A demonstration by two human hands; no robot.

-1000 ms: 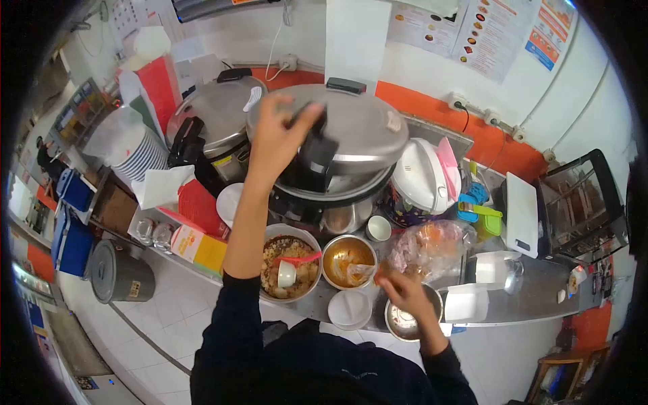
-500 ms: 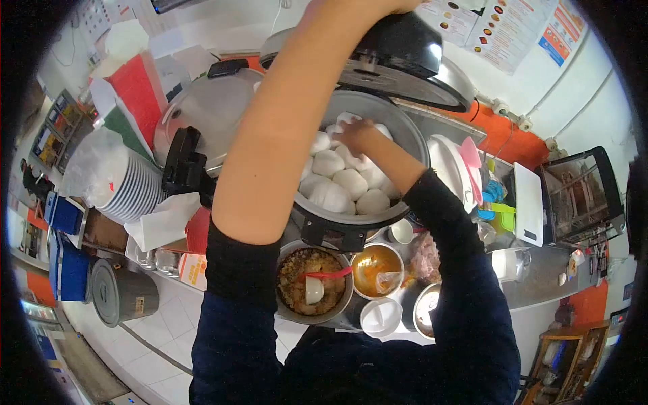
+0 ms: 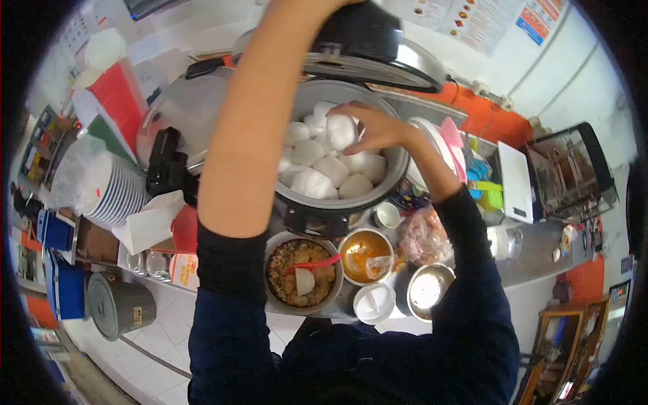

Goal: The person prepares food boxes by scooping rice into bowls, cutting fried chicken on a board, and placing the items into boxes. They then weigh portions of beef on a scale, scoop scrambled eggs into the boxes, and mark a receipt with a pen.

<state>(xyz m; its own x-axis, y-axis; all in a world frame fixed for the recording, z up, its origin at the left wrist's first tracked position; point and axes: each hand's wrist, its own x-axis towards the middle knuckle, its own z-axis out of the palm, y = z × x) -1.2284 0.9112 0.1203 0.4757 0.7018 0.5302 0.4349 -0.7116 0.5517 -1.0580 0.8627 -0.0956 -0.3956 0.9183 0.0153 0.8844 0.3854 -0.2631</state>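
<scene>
My right hand (image 3: 378,128) grips a rounded white wrapped bundle (image 3: 342,132), probably a wrapped rice portion, above the others in a large rice cooker (image 3: 395,169). Several similar white bundles (image 3: 331,169) fill the pot. My left arm reaches over the cooker's left side to its raised lid (image 3: 361,40). At the top edge of the view, my left hand (image 3: 331,4) holds the lid's upper part; its fingers are mostly cut off by the frame. The left forearm hides part of the pot's left side.
Before the cooker stand a pot of brown food (image 3: 317,263) with a red-handled scoop, a bowl of orange sauce (image 3: 358,243), a white lidded tub (image 3: 374,304) and a metal bowl (image 3: 432,280). Stacked paper bowls (image 3: 121,196) are left; a glass-fronted case (image 3: 570,175) is right.
My right hand has come up from among the bundles with one in its fingers. The view has shifted slightly; my left hand stays at the raised lid.
</scene>
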